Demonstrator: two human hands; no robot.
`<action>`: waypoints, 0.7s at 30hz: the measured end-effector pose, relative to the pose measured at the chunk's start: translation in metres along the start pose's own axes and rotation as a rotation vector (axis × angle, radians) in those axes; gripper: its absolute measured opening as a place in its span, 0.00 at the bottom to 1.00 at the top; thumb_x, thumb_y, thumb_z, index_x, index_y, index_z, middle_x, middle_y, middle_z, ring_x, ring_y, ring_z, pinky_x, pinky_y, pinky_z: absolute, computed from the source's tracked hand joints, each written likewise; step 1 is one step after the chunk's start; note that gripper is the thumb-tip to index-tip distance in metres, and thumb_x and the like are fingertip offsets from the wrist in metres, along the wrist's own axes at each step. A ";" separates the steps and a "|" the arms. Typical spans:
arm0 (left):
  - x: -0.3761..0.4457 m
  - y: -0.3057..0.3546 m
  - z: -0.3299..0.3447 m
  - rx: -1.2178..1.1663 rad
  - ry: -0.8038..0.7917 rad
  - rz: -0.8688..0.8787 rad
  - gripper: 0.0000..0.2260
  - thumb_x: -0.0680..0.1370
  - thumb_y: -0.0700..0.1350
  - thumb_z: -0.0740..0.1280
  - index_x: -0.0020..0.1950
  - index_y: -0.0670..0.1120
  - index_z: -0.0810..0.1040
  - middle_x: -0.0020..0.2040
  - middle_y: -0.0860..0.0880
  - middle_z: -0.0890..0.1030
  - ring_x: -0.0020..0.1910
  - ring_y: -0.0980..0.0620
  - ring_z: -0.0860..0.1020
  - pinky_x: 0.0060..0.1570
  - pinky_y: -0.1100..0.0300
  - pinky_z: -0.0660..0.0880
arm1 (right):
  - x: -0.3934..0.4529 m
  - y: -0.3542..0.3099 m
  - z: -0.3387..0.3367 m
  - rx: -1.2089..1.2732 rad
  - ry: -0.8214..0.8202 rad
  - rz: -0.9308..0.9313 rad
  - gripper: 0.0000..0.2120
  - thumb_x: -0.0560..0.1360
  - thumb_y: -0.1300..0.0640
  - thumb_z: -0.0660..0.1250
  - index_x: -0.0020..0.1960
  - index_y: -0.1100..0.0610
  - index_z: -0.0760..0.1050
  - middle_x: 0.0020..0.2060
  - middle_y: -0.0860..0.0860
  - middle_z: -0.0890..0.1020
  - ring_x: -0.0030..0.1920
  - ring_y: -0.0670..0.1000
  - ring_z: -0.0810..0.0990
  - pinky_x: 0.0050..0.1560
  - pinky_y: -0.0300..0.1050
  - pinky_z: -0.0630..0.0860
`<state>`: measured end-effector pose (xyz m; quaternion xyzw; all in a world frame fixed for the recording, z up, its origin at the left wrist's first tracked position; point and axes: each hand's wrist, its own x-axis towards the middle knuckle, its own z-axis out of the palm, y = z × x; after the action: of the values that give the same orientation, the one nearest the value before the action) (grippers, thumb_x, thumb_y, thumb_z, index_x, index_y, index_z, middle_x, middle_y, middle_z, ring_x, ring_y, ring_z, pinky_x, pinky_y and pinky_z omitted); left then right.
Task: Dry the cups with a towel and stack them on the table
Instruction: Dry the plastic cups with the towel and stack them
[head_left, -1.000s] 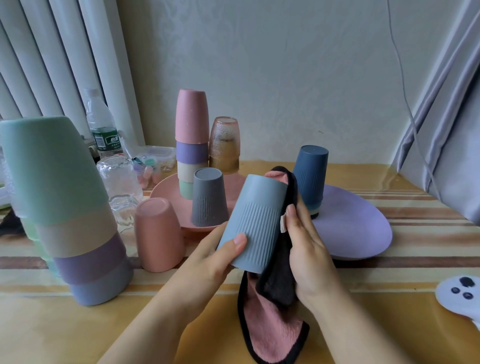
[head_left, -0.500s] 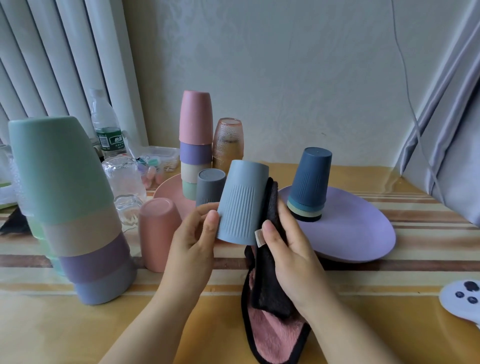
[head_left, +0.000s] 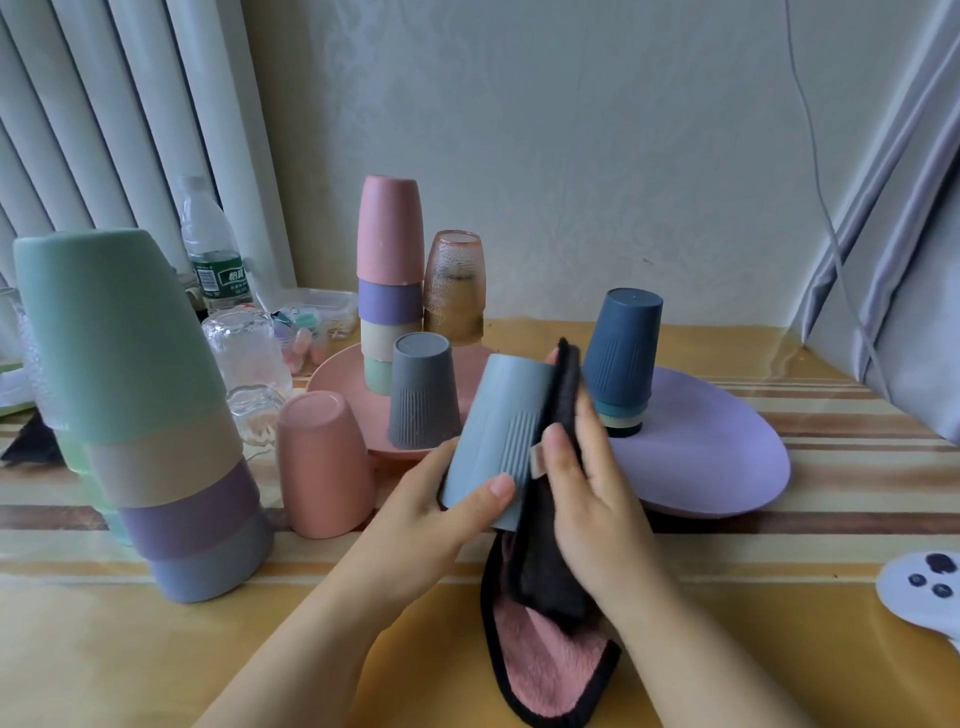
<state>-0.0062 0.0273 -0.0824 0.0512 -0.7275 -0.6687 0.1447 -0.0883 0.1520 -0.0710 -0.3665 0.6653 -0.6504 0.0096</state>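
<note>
Head view shows the left hand holding a light blue ribbed plastic cup up over the table, tipped over, fingers and thumb wrapped round its open end. The right hand presses a dark and pink fluffy towel flat against the side of the cup, and the towel hangs down from there to the yellow striped table.

To dry it well, I think the left hand should turn the cup slowly while the towel rubs all the way round, and then the towel should go inside too. Hold the cup tight so it does not slip.

Lots of things sit close by. A grey ribbed cup stands upside down on a pink plate just behind the hands. A dark blue cup stack stands on a purple plate near the right hand. A pink cup stands to the left, and a big tall stack of cups leans beside it. An elbow or a swinging towel could knock these over, so move gently
</note>
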 end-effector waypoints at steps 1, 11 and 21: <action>-0.001 -0.001 0.001 -0.017 -0.040 -0.011 0.19 0.74 0.55 0.69 0.62 0.51 0.76 0.56 0.55 0.83 0.56 0.57 0.80 0.53 0.65 0.76 | 0.001 -0.002 -0.005 0.062 0.031 0.031 0.16 0.78 0.43 0.55 0.64 0.31 0.59 0.57 0.17 0.66 0.64 0.26 0.63 0.66 0.27 0.61; 0.007 -0.007 -0.008 -0.438 0.022 -0.027 0.32 0.61 0.64 0.77 0.59 0.46 0.81 0.56 0.42 0.82 0.54 0.47 0.81 0.53 0.52 0.79 | -0.005 0.002 0.004 0.190 -0.068 0.115 0.12 0.77 0.44 0.58 0.59 0.31 0.66 0.60 0.27 0.71 0.66 0.34 0.67 0.67 0.35 0.64; 0.005 0.002 -0.013 -0.034 0.303 0.058 0.23 0.71 0.67 0.67 0.59 0.53 0.78 0.50 0.54 0.85 0.53 0.53 0.82 0.52 0.51 0.80 | -0.008 0.004 0.009 -0.154 -0.141 0.009 0.22 0.78 0.48 0.59 0.69 0.35 0.58 0.65 0.40 0.72 0.64 0.37 0.71 0.67 0.35 0.66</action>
<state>-0.0067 0.0142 -0.0792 0.1281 -0.6870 -0.6613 0.2727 -0.0799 0.1476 -0.0798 -0.4078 0.7126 -0.5701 0.0312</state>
